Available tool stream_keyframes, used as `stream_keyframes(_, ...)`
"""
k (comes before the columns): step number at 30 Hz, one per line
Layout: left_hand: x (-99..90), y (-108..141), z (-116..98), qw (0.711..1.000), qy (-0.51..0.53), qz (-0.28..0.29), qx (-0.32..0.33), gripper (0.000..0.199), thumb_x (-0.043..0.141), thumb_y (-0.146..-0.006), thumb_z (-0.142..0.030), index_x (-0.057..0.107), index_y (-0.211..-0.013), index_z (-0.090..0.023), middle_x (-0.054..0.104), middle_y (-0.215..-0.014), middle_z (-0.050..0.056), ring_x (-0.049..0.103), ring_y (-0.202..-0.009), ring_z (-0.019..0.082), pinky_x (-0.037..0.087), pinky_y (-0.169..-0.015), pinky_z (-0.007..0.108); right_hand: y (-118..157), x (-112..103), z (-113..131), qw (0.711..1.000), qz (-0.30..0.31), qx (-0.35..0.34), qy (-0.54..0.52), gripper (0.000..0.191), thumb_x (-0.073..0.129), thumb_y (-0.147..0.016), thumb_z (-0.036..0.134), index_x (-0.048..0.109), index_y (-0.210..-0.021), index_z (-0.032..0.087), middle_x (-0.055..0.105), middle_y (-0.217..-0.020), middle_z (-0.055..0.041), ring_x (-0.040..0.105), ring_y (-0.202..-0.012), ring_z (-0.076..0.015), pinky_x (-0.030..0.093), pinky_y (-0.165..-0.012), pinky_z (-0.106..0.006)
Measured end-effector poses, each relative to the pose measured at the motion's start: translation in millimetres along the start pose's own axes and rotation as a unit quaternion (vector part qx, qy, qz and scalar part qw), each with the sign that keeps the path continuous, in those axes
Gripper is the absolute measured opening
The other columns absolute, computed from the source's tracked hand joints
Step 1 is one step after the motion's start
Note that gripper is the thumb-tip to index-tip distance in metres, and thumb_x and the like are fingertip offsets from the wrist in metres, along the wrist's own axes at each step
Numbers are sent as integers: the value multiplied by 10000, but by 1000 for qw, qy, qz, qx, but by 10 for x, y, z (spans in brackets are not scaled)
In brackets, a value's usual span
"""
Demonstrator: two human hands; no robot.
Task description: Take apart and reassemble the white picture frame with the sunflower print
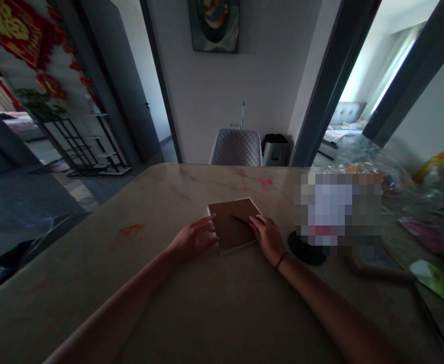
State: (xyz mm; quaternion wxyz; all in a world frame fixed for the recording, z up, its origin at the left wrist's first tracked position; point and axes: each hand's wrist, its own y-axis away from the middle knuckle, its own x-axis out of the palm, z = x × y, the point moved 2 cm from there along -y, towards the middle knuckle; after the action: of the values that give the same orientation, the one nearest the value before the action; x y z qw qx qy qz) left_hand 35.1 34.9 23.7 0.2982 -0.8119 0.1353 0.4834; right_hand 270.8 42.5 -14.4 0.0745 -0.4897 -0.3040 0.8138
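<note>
A picture frame (231, 230) with thin white edges is on the table in front of me, its brown backing board facing up. A narrow brown stand flap (240, 219) shows on that backing, near the right side. My left hand (194, 237) grips the left edge, with fingertips along the side and the thumb near the lower corner. On the opposite side, my right hand (268, 236) curls its fingers over the right edge, close to the flap. A dark band circles the right wrist. The frame's front faces down, out of sight.
The table (161, 313) bears orange and pink stains. To the right stand a blurred-out object on a round black base (307, 248), a dark tray-like item (381, 273), a green packet (432, 278) and clear plastic bags (369, 156). A grey quilted chair (237, 147) stands beyond.
</note>
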Motion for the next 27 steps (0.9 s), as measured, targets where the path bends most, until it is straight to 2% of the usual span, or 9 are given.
stream_keyframes(7,-19,-5,-33,1000,-19,-10,11,206,506,-797,-391,583,-838,-204,473,-1320,83,529,-1114,215,446,-908,370,-1,-16,-1,1000,2,-2,-17,325,380,-896,292,590,-1119,182,582,-1087,-118,526,-1024,-231,451,-865,-400)
stream_keyframes(14,-21,5,-40,999,-39,-5,36,191,469,-819,-327,563,-947,-222,452,-1340,62,530,-1112,205,440,-917,378,11,-35,6,1000,3,10,-9,333,379,-889,314,581,-1116,175,584,-1098,-121,511,-1051,-225,423,-887,-397)
stream_keyframes(23,-31,-1,-58,998,-51,-21,31,419,469,-819,-359,445,-1222,-249,354,-1405,62,466,-1177,228,422,-948,389,18,-87,56,999,15,36,-12,421,386,-866,411,539,-1161,153,562,-1138,-138,483,-1090,-249,394,-908,-429)
stream_keyframes(27,-21,-9,-41,998,-57,-11,21,449,459,-828,-385,413,-1259,-267,385,-1385,59,473,-1170,224,417,-955,393,20,-98,67,999,24,22,-11,461,377,-861,457,515,-1191,166,550,-1160,-138,472,-1109,-255,386,-908,-439)
